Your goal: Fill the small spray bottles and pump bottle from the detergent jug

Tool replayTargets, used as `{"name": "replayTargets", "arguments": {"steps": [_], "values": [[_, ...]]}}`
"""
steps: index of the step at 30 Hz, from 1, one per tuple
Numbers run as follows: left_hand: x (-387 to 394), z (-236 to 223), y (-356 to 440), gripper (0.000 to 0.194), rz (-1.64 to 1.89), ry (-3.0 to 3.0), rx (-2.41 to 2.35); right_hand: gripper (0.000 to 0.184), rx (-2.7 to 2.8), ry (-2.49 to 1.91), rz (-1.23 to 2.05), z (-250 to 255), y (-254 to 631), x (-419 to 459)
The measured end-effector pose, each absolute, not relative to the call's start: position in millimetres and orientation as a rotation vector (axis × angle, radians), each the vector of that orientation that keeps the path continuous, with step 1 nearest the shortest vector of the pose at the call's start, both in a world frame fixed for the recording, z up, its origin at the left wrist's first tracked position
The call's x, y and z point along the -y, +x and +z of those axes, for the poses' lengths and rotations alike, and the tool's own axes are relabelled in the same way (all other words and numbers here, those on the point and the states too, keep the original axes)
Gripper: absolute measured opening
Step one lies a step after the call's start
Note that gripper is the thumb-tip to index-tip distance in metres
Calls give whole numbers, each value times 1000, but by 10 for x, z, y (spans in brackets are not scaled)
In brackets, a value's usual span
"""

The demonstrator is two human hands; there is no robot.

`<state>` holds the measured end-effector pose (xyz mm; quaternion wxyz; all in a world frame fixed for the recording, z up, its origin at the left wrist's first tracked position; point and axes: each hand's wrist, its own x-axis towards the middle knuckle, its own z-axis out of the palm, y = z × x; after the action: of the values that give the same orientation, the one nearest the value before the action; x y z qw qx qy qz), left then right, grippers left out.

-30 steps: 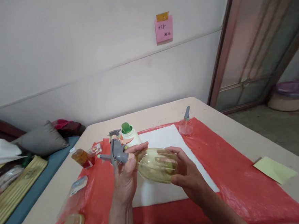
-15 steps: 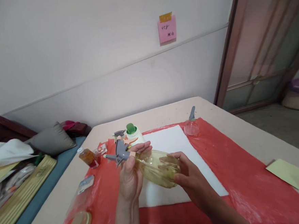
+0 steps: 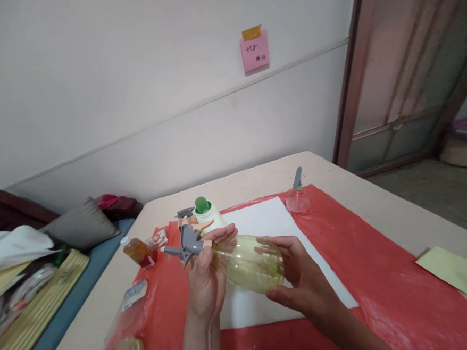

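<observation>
A see-through yellow-green spray bottle (image 3: 243,262) with a grey trigger head lies on its side in the air between my hands. Around its neck, just behind the trigger head, my left hand (image 3: 206,283) is closed, thumb on the near side. The fingers and thumb of my right hand (image 3: 298,272) clasp the rounded base. Below the bottle, a white sheet (image 3: 263,311) covers part of a red plastic cover (image 3: 377,293). Behind the trigger head stands a white tub (image 3: 210,215) with a green scoop in its mouth.
Left on the table are an amber liquid bottle (image 3: 138,252), a clear container lying down (image 3: 128,326), and another grey sprayer head (image 3: 185,213). A round clear spray bottle (image 3: 298,201) stands at the back right. Yellow paper (image 3: 454,269) lies right; a pink note (image 3: 254,52) hangs on the wall.
The bottle has tilted slightly, and my right hand has shifted its hold on the base, its fingers spreading a little. My left hand keeps the neck. The whole view has swung slightly.
</observation>
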<state>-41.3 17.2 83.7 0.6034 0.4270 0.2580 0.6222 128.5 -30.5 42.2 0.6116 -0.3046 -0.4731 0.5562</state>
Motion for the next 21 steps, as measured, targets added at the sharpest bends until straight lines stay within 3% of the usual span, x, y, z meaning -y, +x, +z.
{"name": "replayTargets", "arguments": {"steps": [11,16,19,21], "values": [[-98,874,-402,22,1526,990,-647,38,781,-590,1726,428,1058,317],[-147,880,-373,22,1709,902,-872,53,926,-732,1673,392,942,382],[-137,901,-361,22,1748,857,-963,91,1170,-850,1346,317,884,404],[-99,929,-358,21,1698,872,-940,104,1268,-999,1124,248,857,407]]}}
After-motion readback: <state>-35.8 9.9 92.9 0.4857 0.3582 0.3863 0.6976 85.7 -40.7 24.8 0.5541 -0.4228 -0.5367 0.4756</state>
